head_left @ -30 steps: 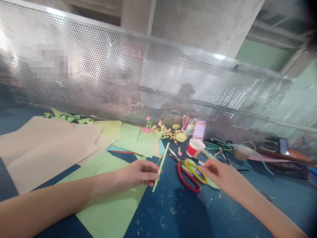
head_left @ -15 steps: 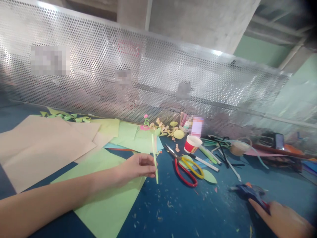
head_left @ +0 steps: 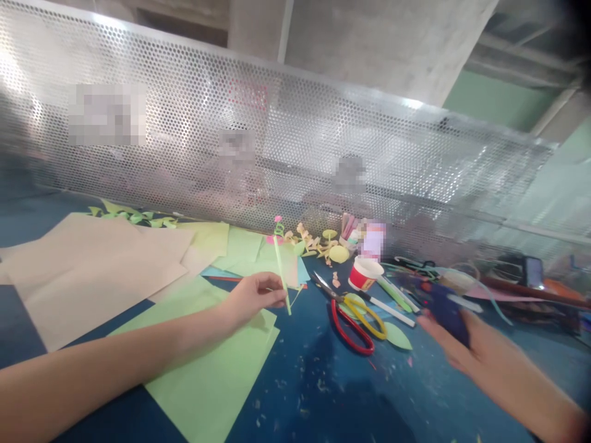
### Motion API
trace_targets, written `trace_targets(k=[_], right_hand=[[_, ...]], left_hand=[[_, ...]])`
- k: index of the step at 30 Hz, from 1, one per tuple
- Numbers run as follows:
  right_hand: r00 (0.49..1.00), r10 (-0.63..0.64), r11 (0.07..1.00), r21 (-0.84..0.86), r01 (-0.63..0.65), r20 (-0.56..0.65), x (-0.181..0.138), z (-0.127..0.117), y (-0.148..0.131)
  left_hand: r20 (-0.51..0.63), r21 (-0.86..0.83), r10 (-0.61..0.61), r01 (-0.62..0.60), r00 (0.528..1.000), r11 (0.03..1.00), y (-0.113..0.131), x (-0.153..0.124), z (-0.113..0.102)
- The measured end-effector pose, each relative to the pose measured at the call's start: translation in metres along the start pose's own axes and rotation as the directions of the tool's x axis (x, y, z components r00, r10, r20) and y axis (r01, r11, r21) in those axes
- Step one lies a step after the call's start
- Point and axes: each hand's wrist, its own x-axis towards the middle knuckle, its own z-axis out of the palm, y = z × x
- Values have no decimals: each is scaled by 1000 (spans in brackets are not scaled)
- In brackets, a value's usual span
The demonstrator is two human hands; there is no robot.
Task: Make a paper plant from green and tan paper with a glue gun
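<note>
My left hand pinches a thin pale-green paper strip near its lower end, upright and slightly tilted. Beneath that wrist lie light-green paper sheets. On the right, my right hand is wrapped round a dark blue glue gun, blurred by motion and raised off the table. Between the hands rest scissors with one red and one yellow handle, blades pointing away to the left. A green paper leaf lies beside them.
Large beige sheets cover the left of the blue table. A red-and-white paper cup, a white pen and paper flower pieces stand or lie behind the scissors. A perforated metal screen borders the back.
My right hand has lifted the glue gun up and leftward, closer to the cup and pens. My left hand has raised the paper strip slightly. The view has shifted a little.
</note>
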Motion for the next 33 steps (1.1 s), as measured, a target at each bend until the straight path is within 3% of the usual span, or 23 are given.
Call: trace_targets(k=[2,5,8,12,15,21,27,33], right_hand=[[957,20,977,196,-80,291,7,12,-42],[910,-92,854,502,-137,404,9,40,-93],[914,-107,778,606,-168,391,7,70,-118],[931,-60,735,647,-202,359,2,100,-119],[927,-60,719,660,-217,370,-3,109,-112],[931,-53,718,662,-216,361,-4,110,-107],[931,-64,720,663,-206,359,-7,111,-107],[931,-60,744,638,-198,359,-6,113,-106]], left_hand=[[-43,-9,10,-10,999,1000,-5,4,-6],[-132,45,77,-71,988,996,-11,10,-17],[-196,111,152,-132,969,985,-16,15,-30],[-232,152,186,-153,955,976,-22,20,-38],[-200,192,167,-129,965,973,-22,20,-36],[-104,288,148,-112,984,951,-25,17,-33],[-89,267,150,-122,985,956,-33,21,-35],[-76,209,130,-111,989,972,-25,17,-30]])
